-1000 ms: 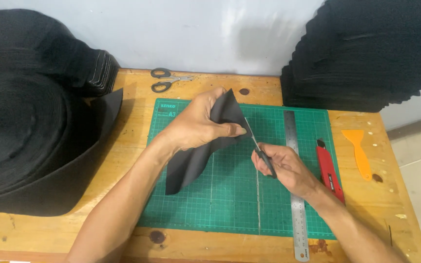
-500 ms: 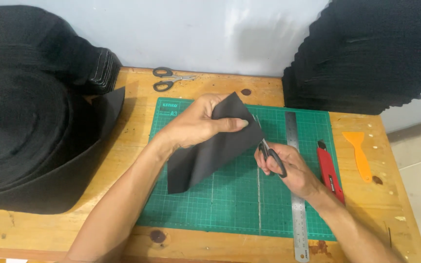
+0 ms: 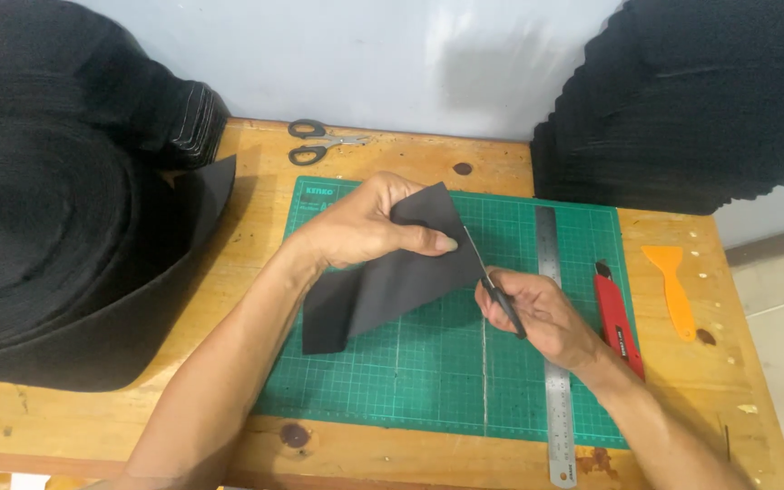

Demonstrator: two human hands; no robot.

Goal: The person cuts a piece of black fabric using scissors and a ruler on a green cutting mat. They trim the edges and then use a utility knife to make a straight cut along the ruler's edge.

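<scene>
the left hand (image 3: pixel 365 227) pinches the top edge of a dark grey flexible sheet (image 3: pixel 383 281), lifting it above the green gridded cutting mat (image 3: pixel 410 381), while the right hand (image 3: pixel 537 313) grips small black-handled scissors (image 3: pixel 494 286) whose blades meet the sheet's right edge. just right of that hand lie a steel ruler (image 3: pixel 553 363), a red utility knife (image 3: pixel 617 318) and an orange plastic scraper (image 3: pixel 671 290) on the wooden bench (image 3: pixel 256 227).

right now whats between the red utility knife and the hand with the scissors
In the head view, the steel ruler lies on the green cutting mat between the red utility knife and the right hand, partly under that hand.
</scene>
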